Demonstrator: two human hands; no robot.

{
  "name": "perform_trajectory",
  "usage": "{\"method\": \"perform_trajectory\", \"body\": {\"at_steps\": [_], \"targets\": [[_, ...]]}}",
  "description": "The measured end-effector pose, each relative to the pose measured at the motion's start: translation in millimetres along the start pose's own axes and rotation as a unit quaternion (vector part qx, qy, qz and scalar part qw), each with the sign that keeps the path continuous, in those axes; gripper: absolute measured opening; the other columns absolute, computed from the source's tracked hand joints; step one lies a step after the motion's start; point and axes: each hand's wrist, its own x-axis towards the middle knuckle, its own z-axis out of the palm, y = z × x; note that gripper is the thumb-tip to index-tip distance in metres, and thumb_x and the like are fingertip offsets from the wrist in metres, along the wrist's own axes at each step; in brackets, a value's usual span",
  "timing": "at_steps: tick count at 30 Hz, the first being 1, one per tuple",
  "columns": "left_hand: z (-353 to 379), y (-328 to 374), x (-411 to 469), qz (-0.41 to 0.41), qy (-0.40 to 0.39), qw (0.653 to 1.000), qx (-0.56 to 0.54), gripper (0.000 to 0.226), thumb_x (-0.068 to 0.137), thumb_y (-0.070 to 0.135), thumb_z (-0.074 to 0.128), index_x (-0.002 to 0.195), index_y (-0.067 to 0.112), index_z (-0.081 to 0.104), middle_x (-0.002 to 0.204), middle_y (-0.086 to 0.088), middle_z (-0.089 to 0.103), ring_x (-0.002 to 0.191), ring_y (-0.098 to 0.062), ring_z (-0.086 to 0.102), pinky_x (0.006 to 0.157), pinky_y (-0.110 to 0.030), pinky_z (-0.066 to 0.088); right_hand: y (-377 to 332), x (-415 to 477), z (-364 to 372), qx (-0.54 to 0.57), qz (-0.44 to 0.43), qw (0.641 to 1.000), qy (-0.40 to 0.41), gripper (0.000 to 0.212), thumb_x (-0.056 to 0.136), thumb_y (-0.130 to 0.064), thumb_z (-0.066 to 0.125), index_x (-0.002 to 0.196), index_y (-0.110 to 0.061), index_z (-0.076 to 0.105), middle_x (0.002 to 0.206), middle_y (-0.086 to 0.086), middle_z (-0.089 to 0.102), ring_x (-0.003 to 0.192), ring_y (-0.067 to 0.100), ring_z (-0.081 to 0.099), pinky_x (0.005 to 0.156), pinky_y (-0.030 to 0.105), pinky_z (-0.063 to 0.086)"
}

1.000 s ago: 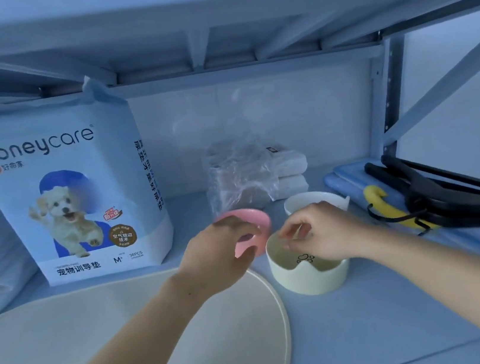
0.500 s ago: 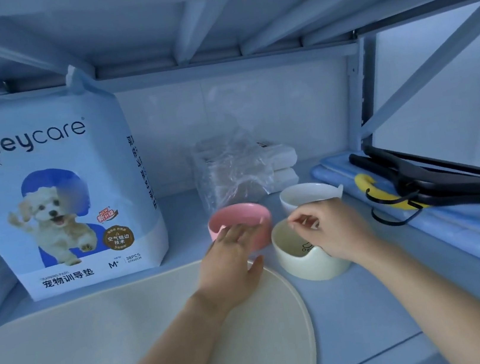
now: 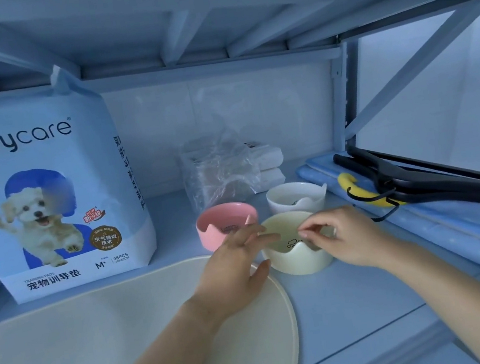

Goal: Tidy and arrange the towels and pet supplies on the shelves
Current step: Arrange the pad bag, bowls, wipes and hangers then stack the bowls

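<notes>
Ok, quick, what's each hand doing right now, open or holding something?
Left hand: open, fingers spread by the pink bowl, holding nothing.
Right hand: fingers curled over the cream bowl; grip cannot be told.
</notes>
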Motion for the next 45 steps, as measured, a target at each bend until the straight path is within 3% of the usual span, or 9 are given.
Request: {"method": "perform_trajectory", "body": {"at_steps": [4,8,14,19,25,28,31,37,45], "targets": [[3,4,1,0.020,-0.024,0.999,-0.034,0.029,0.089,0.026,0.057,0.117,0.029,0.061,0.123,0.011,0.053,0.117,-0.008,0.046,0.098,-0.019,0.037,2,-6,1,-0.012,0.004,0.999,-0.034,0.025,0.090,-0.037,0.055,0.079,-0.020,0.069,0.072,-0.013,0.066,0.072,0.002,0.056,0.057,0.012,0.037],[4,4,3,0.026,-0.013,0.999,-0.036,0.028,0.087,0.040,0.059,0.111,0.025,0.063,0.113,0.012,0.057,0.109,-0.008,0.050,0.093,-0.024,0.042,0,-15,8,-0.016,-0.021,1.000,0.002,0.040,0.093,-0.045,0.045,0.071,-0.017,0.063,0.069,-0.008,0.061,0.074,0.009,0.049,0.070,0.024,0.041],[6,0,2,0.012,-0.004,0.999,-0.031,0.026,0.085,0.043,0.060,0.106,0.026,0.062,0.114,0.016,0.054,0.110,-0.004,0.047,0.089,-0.016,0.038,-3,-23,16,-0.085,-0.056,0.994,0.041,0.031,0.075,-0.046,0.071,0.072,-0.015,0.069,0.074,-0.009,0.065,0.078,0.016,0.053,0.072,0.031,0.046],[5,-1,0,0.006,0.011,0.999,-0.032,0.033,0.085,0.039,0.062,0.117,0.031,0.058,0.123,0.017,0.051,0.118,-0.006,0.043,0.094,-0.020,0.037,-2,-24,17,-0.087,-0.049,0.994,0.054,0.028,0.069,-0.043,0.078,0.069,-0.016,0.069,0.075,-0.010,0.064,0.077,0.014,0.052,0.069,0.031,0.047],[0,-5,1,-0.031,0.035,0.996,0.071,0.050,0.083,0.045,0.061,0.129,0.027,0.051,0.135,0.005,0.046,0.129,-0.018,0.036,0.102,-0.031,0.033,0,-24,17,-0.085,-0.053,0.993,0.056,0.028,0.069,-0.043,0.078,0.068,-0.016,0.070,0.077,-0.009,0.064,0.078,0.014,0.051,0.069,0.030,0.046],[-3,-14,1,-0.090,-0.005,0.986,0.144,0.061,0.088,0.050,0.049,0.142,0.031,0.031,0.144,0.009,0.032,0.136,-0.015,0.022,0.114,-0.041,0.014,0,-24,17,-0.095,-0.062,0.991,0.069,0.028,0.068,-0.042,0.079,0.067,-0.015,0.069,0.077,-0.009,0.064,0.079,0.014,0.052,0.071,0.029,0.045],[-5,-21,-1,-0.139,-0.039,0.973,0.178,0.062,0.091,0.045,0.043,0.146,0.034,0.016,0.149,0.010,0.022,0.141,-0.012,0.011,0.115,-0.046,0.007,0,-23,17,-0.107,-0.075,0.989,0.075,0.028,0.067,-0.041,0.080,0.066,-0.015,0.068,0.079,-0.010,0.065,0.080,0.013,0.054,0.074,0.029,0.044],[-4,-23,1,-0.135,-0.063,0.970,0.194,0.062,0.094,0.029,0.043,0.147,0.032,0.012,0.151,0.010,0.022,0.141,-0.017,0.008,0.115,-0.047,0.011,0,-24,17,-0.103,-0.083,0.989,0.069,0.023,0.067,-0.037,0.080,0.068,-0.017,0.068,0.082,-0.012,0.064,0.081,0.006,0.049,0.075,0.029,0.044],[-2,-30,4,-0.123,-0.026,0.981,0.151,0.064,0.089,0.003,0.042,0.144,0.031,0.027,0.147,0.012,0.031,0.138,-0.021,0.013,0.104,-0.033,0.035,4,-23,20,-0.093,-0.082,0.991,0.048,0.021,0.071,-0.037,0.076,0.074,-0.016,0.071,0.080,-0.009,0.065,0.082,0.010,0.047,0.074,0.021,0.039]]}}
